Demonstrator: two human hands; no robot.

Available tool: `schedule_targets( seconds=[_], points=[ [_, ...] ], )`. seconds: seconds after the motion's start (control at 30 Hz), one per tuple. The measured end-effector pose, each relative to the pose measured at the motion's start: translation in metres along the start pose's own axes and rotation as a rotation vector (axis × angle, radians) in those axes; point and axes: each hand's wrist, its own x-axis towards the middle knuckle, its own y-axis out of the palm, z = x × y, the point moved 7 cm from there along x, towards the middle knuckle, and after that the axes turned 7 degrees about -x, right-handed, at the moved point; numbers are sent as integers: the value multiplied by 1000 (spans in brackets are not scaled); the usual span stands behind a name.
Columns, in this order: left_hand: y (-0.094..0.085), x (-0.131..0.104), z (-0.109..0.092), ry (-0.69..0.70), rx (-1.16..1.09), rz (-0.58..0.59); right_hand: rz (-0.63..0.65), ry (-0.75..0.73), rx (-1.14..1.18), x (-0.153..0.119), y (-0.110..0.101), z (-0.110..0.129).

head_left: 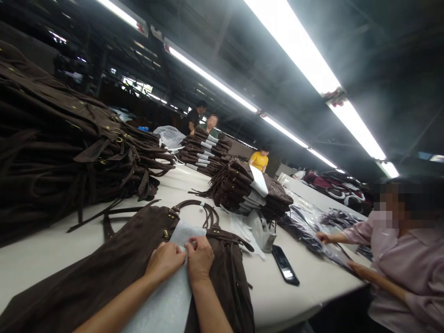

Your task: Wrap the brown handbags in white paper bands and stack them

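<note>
A dark brown bag [135, 249] with looped handles and brass fittings lies on the white table in front of me. Down its middle runs a strip of pale white sheet [166, 291]. My left hand [166, 261] pinches the sheet near the bag's top, fingers curled. Right beside it, my right hand [200, 259] also has its fingers closed on the sheet, the thumbs almost touching. The fingertips partly cover the spot where they grip.
Stacked brown bags [69, 152] rise at the left; wrapped stacks [243, 185] stand beyond. A tape dispenser [265, 236] and phone [285, 265] lie right on the table [263, 300]. A co-worker [402, 263] handles plastic-covered items [308, 226].
</note>
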Motion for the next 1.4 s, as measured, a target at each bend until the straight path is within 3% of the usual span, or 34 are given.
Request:
schedule_targets(
  seconds=[0.2,0.4,0.67,0.77,0.87,0.97,1.13,1.4],
  points=[
    [2,5,7,-14,-46,-9,-4,107,-50,6,-4,-2],
    [-2,3,6,-46,-88,-46,-23,78,-53,10,-3,-4],
    [1,3,6,-85,-73,-50,-78,89,144,9,-11,-10],
    [0,1,6,-89,-76,-53,-101,-7,269,-2,-19,-15],
    [-3,-3,3,-83,-84,-59,-115,-258,383,-21,-29,-12],
    [-3,-5,1,-73,-86,-51,-53,-439,308,-41,-31,-8],
    [4,-1,5,-76,-81,-10,57,-496,182,-52,-27,-6],
    [5,-1,8,-90,-99,6,44,-559,96,-54,-26,-6]
  ],
)
